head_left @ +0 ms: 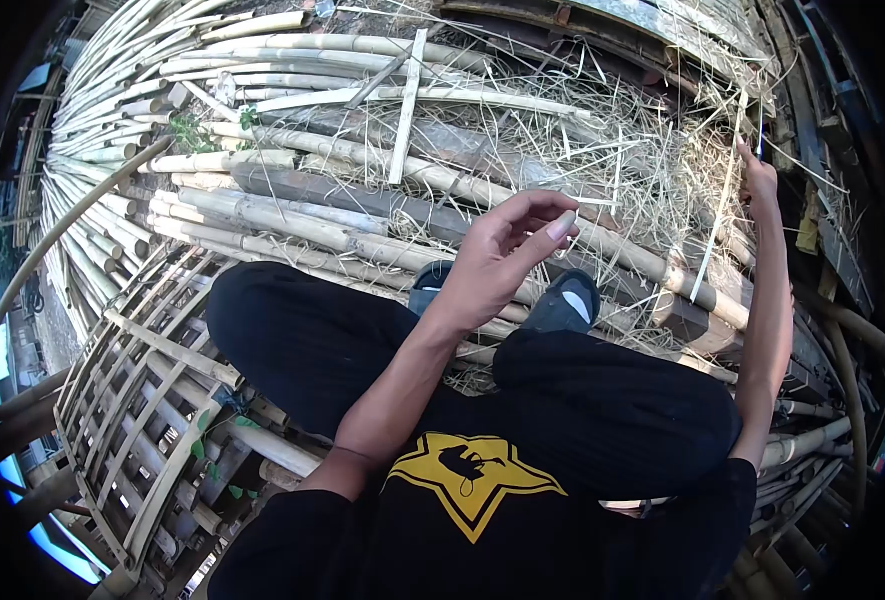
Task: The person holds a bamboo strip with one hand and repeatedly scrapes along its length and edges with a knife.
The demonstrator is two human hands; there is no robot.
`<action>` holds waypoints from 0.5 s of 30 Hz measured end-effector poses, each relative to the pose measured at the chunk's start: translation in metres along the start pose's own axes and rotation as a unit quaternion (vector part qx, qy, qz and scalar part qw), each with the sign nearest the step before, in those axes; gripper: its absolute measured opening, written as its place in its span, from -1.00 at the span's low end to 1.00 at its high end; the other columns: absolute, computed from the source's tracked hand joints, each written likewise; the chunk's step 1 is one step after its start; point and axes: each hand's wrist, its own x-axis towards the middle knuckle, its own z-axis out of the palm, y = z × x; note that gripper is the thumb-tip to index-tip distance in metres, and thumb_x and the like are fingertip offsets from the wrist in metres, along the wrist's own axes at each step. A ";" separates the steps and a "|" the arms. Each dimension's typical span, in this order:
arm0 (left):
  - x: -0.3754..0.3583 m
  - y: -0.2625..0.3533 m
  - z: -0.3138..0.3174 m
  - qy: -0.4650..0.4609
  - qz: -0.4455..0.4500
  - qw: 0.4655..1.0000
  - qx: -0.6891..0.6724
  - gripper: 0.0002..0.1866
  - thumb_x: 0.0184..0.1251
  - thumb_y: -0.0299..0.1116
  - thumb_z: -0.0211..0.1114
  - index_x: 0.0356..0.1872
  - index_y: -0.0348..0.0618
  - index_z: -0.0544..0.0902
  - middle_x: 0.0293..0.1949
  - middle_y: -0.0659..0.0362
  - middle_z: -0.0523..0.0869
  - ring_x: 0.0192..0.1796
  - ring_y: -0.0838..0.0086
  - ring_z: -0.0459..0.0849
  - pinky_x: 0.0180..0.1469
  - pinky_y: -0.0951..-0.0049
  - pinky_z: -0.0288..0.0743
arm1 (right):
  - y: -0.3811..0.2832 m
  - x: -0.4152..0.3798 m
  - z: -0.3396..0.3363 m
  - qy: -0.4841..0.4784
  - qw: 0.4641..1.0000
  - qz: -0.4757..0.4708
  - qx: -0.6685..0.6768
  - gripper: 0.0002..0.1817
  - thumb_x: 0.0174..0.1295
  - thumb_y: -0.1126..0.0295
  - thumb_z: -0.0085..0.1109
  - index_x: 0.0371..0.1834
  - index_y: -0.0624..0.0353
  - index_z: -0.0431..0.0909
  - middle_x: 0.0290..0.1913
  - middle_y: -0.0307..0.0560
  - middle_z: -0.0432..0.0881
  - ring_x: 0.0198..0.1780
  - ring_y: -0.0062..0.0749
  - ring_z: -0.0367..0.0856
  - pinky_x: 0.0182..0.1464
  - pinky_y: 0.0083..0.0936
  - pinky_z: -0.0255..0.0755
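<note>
My left hand (510,255) is above my feet near the middle of the view, its fingers curled and the thumb close to the fingertips. Whatever it pinches, if anything, is too small to tell. At the right, my right hand (757,185) is closed on a thin pale bamboo strip (719,215), which hangs down to the left toward a bamboo pole. Thin shavings (652,170) lie heaped between the two hands. A flat pale slat (408,105) rests across the poles beyond my left hand.
Long bamboo poles (342,237) lie across the ground, with many more bundled at the upper left. A woven bamboo lattice (132,400) stands at the lower left. Dark boards (812,110) line the right edge. My sandalled feet (567,300) are between the poles and my knees.
</note>
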 end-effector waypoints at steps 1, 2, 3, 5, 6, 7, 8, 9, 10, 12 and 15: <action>-0.005 0.017 0.003 -0.031 0.038 0.999 0.000 -0.63 0.43 -0.30 0.19 0.14 -0.33 0.52 -0.13 0.09 0.68 -0.12 0.49 0.65 -0.07 0.48 0.54 | 0.004 -0.008 0.000 0.128 0.976 -0.058 -0.168 -0.45 0.08 -0.12 0.36 -0.46 0.24 0.57 -0.49 -0.14 0.55 -0.50 -0.40 0.51 -0.43 -0.41 0.35; -0.010 0.033 0.006 -0.063 0.078 0.995 0.001 -0.62 0.40 -0.32 0.22 0.13 -0.36 0.51 -0.14 0.06 0.68 -0.13 0.46 0.65 -0.07 0.46 0.54 | 0.006 -0.021 0.001 0.249 0.904 -0.115 -0.328 -0.34 -0.03 -0.22 0.40 -0.44 0.31 0.62 -0.38 0.03 0.67 -0.33 -0.22 0.65 -0.24 -0.27 0.48; -0.013 0.046 0.011 -0.097 0.112 0.988 -0.033 -0.61 0.33 -0.33 0.25 0.08 -0.39 0.54 -0.13 0.03 0.67 -0.14 0.43 0.65 -0.08 0.45 0.55 | -0.002 -0.039 0.005 0.180 0.933 -0.058 -0.305 -0.24 -0.08 -0.30 0.38 -0.35 0.37 0.67 -0.19 0.23 0.69 -0.06 -0.01 0.65 0.06 -0.17 0.42; -0.022 0.074 0.021 -0.183 0.132 0.968 -0.112 -0.61 0.21 -0.31 0.30 -0.05 -0.45 0.60 -0.17 -0.02 0.67 -0.17 0.37 0.65 -0.11 0.43 0.56 | 0.026 -0.030 0.019 0.153 0.942 -0.099 -0.281 -0.36 0.03 -0.23 0.33 -0.39 0.29 0.67 -0.37 0.09 0.68 -0.26 -0.14 0.65 -0.10 -0.24 0.45; -0.025 0.082 0.028 -0.236 0.127 0.948 -0.174 -0.62 0.17 -0.28 0.30 -0.13 -0.44 0.63 -0.22 -0.03 0.68 -0.19 0.36 0.65 -0.13 0.43 0.56 | 0.023 -0.037 0.033 0.121 0.948 -0.117 -0.269 -0.39 0.06 -0.20 0.31 -0.41 0.27 0.66 -0.45 0.05 0.66 -0.33 -0.19 0.64 -0.16 -0.27 0.44; -0.027 0.090 0.034 -0.288 0.115 0.922 -0.232 -0.62 0.13 -0.26 0.30 -0.20 -0.44 0.65 -0.27 -0.05 0.68 -0.21 0.34 0.65 -0.15 0.42 0.56 | 0.012 -0.051 0.046 0.074 0.933 -0.160 -0.313 -0.46 0.13 -0.11 0.29 -0.47 0.27 0.63 -0.61 -0.04 0.57 -0.50 -0.31 0.52 -0.31 -0.33 0.37; -0.028 0.095 0.044 -0.333 0.101 0.894 -0.283 -0.63 0.13 -0.26 0.30 -0.20 -0.44 0.65 -0.27 -0.04 0.68 -0.22 0.35 0.65 -0.15 0.43 0.56 | 0.007 -0.059 0.062 0.039 0.930 -0.226 -0.288 -0.48 0.17 -0.05 0.28 -0.52 0.31 0.58 -0.67 -0.08 0.50 -0.58 -0.37 0.42 -0.41 -0.34 0.30; -0.030 0.095 0.055 -0.358 0.093 0.870 -0.326 -0.63 0.13 -0.27 0.30 -0.20 -0.44 0.65 -0.27 -0.04 0.67 -0.23 0.35 0.65 -0.16 0.43 0.56 | -0.008 -0.073 0.077 0.017 0.920 -0.244 -0.305 -0.51 0.21 0.01 0.26 -0.53 0.32 0.59 -0.69 -0.08 0.46 -0.60 -0.40 0.36 -0.44 -0.35 0.25; -0.031 0.095 0.065 -0.377 0.093 0.846 -0.364 -0.64 0.13 -0.27 0.30 -0.20 -0.43 0.65 -0.27 -0.04 0.67 -0.23 0.36 0.64 -0.17 0.44 0.55 | -0.014 -0.076 0.089 -0.024 0.906 -0.279 -0.317 -0.51 0.22 0.02 0.24 -0.50 0.33 0.60 -0.69 -0.06 0.45 -0.60 -0.40 0.36 -0.44 -0.34 0.24; -0.032 0.091 0.084 -0.395 0.092 0.820 -0.404 -0.65 0.13 -0.29 0.30 -0.20 -0.43 0.64 -0.27 -0.03 0.67 -0.24 0.37 0.64 -0.19 0.45 0.54 | -0.024 -0.075 0.114 -0.081 0.902 -0.287 -0.311 -0.52 0.24 0.02 0.23 -0.48 0.32 0.61 -0.68 -0.03 0.45 -0.60 -0.36 0.36 -0.44 -0.31 0.25; -0.028 0.083 0.105 -0.406 0.098 0.793 -0.444 -0.66 0.12 -0.31 0.30 -0.20 -0.42 0.64 -0.28 -0.02 0.66 -0.26 0.39 0.63 -0.21 0.47 0.53 | -0.027 -0.074 0.149 -0.122 0.888 -0.324 -0.303 -0.51 0.25 0.03 0.21 -0.53 0.31 0.52 -0.68 0.01 0.43 -0.60 -0.24 0.35 -0.41 -0.25 0.27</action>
